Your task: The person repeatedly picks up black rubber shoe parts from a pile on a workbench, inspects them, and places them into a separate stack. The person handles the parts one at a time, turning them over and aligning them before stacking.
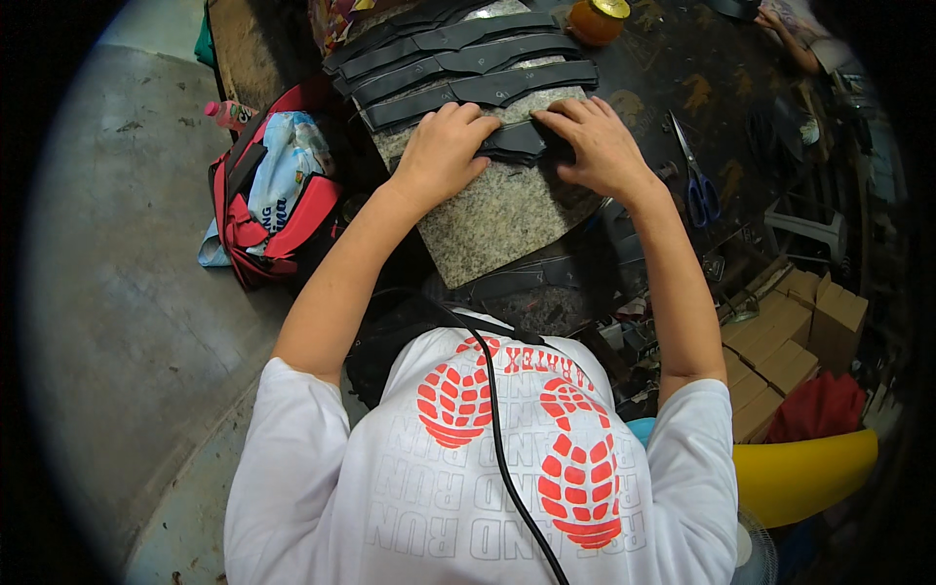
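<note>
Between my two hands lies a black leather-like strip (515, 143) with a pointed middle, pressed on a speckled stone slab (507, 219). My left hand (444, 151) grips the strip's left end, thumb and fingers closed over it. At its right end my right hand (602, 148) pinches the strip, thumb below and fingers above. My palms hide both ends. Just beyond, several similar black strips (468, 60) lie in slanting rows across the slab, with small pale marks on them.
Blue-handled scissors (700, 195) lie right of the slab on the dark table. A yellow-lidded orange jar (598, 21) stands at the back. On the left are a red and black bag (302, 219) and a pink bottle (230, 114). Cardboard boxes (780, 336) sit at right; another person's arm (795, 44) shows far right.
</note>
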A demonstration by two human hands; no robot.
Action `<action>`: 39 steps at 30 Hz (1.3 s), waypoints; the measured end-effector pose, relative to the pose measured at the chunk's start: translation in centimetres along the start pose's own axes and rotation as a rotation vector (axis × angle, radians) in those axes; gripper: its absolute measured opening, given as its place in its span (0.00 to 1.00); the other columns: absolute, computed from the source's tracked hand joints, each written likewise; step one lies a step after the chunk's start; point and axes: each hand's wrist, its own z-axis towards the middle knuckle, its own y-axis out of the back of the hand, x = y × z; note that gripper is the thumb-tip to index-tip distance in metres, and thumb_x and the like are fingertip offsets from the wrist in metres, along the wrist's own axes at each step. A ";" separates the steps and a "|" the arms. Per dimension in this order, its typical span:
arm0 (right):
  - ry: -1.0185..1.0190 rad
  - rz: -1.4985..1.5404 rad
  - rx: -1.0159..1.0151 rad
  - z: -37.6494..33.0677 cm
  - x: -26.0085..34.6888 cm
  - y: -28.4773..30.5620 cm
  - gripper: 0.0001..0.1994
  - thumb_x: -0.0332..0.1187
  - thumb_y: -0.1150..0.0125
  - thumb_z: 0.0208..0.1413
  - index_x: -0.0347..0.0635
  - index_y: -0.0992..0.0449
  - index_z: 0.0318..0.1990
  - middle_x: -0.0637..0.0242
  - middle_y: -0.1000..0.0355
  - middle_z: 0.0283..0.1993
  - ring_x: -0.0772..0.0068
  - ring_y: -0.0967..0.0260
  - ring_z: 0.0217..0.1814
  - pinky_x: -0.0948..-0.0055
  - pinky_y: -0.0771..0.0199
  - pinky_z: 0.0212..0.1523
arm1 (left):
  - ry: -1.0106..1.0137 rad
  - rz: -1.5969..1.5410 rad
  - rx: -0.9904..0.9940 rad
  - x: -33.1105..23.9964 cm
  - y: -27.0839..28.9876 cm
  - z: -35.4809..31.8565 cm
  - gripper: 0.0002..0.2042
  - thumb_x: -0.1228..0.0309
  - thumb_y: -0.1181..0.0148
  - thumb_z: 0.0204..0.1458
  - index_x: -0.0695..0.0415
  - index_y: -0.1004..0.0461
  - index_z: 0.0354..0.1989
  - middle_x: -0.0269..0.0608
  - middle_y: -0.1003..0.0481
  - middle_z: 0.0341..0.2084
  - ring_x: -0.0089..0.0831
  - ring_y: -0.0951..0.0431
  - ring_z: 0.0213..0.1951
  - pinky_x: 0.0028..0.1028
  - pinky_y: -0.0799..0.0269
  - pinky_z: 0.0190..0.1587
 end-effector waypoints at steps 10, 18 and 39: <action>-0.402 0.299 -0.249 -4.3 10.9 -4.8 0.31 0.39 0.33 0.57 0.33 0.33 0.66 0.43 0.38 0.71 0.40 0.43 0.74 0.49 0.44 0.74 | 0.009 -0.221 0.171 2.7 0.4 2.4 0.25 0.67 0.25 0.44 0.55 0.24 0.53 0.43 0.26 0.48 0.47 0.26 0.56 0.41 0.27 0.57; 0.105 0.939 0.094 -2.5 16.8 -4.0 0.26 0.45 0.33 0.56 0.38 0.24 0.58 0.49 0.32 0.66 0.42 0.40 0.72 0.54 0.38 0.72 | 0.038 -0.290 0.352 3.6 1.0 3.6 0.26 0.66 0.28 0.49 0.57 0.26 0.57 0.47 0.27 0.50 0.47 0.27 0.57 0.38 0.30 0.60; -0.215 0.109 -0.207 -15.9 6.5 -0.2 0.19 0.24 0.29 0.43 0.44 0.19 0.47 0.63 0.21 0.48 0.57 0.27 0.57 0.59 0.25 0.57 | -0.295 -0.145 -0.024 -8.7 -1.7 -3.0 0.16 0.62 0.25 0.42 0.55 0.22 0.35 0.38 0.28 0.33 0.40 0.26 0.40 0.38 0.27 0.42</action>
